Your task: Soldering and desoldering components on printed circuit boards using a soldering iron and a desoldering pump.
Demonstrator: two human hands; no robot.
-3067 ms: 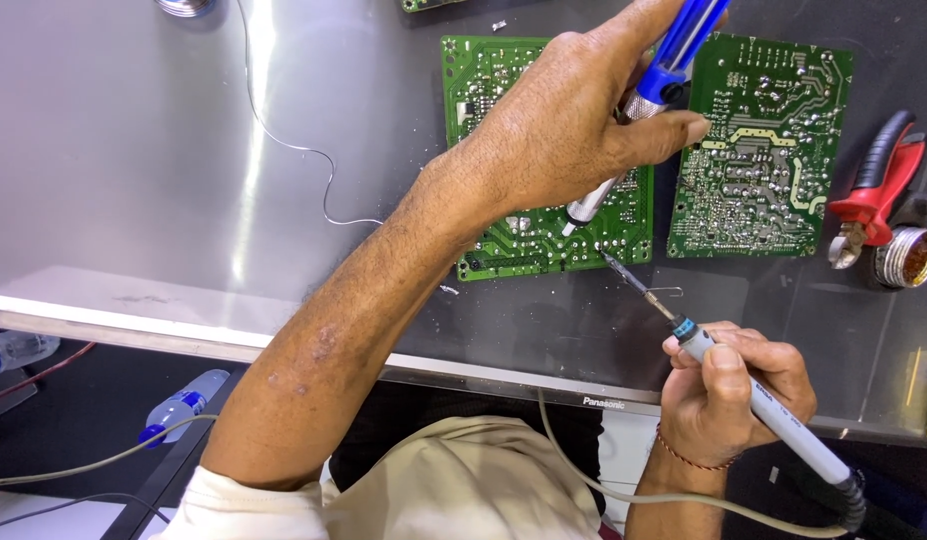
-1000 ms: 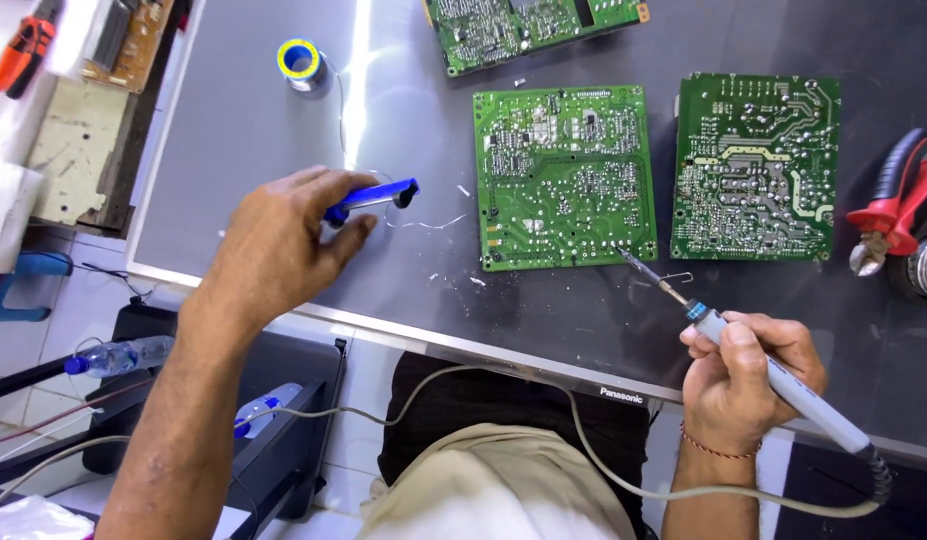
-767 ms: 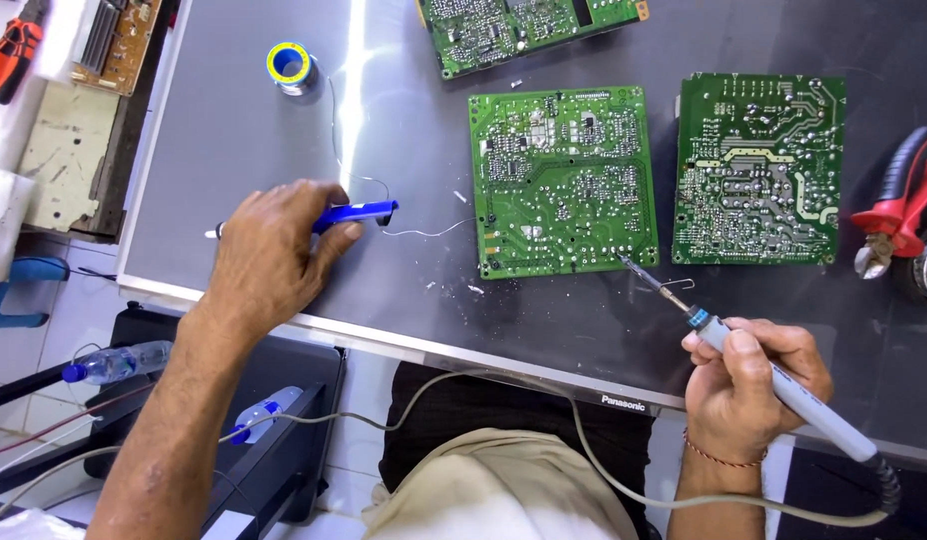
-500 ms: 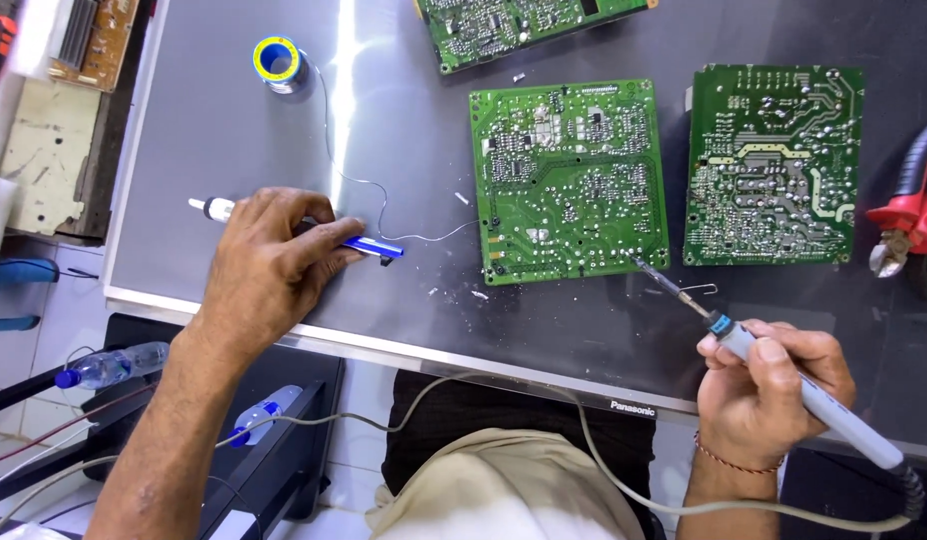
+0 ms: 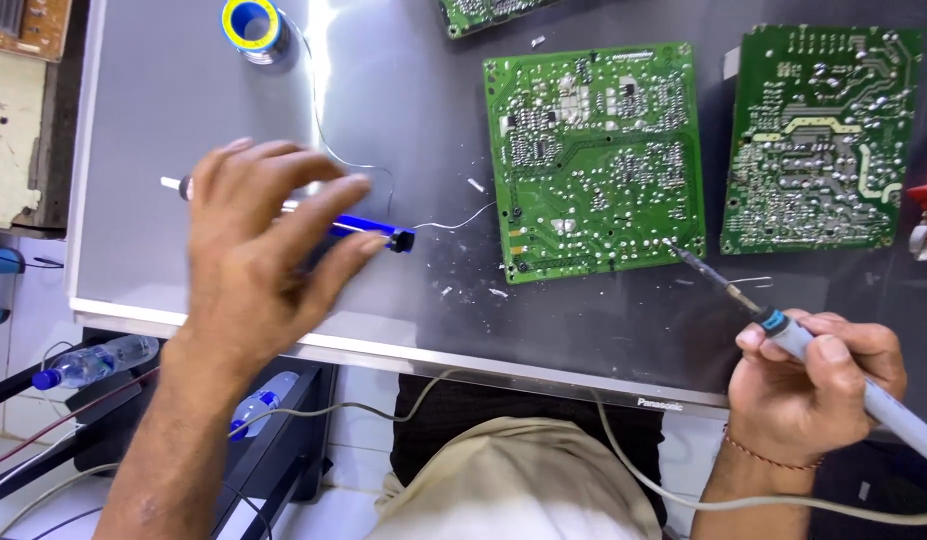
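Lifted off the blue desoldering pump (image 5: pixel 354 229), left hand (image 5: pixel 254 250) now hovers open.

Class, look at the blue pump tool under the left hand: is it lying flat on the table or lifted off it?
Lying flat. The blue pump tool rests lengthwise on the grey table, and the left hand is spread open above it, fingers not closed round it.

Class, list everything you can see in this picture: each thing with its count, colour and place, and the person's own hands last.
Circuit boards: two full, green, centre and right; a third's edge at top.
Solder spool: one, blue and yellow, top left; thin wire trails toward the centre board.
Desoldering pump: one, blue, lying under the left hand.
Soldering iron: one, grey-blue handle, tip at the centre board's corner.
Work surface: one, grey.
Bottles: two, clear, lower left.
Left hand: open, over pump.
Right hand: gripping iron.
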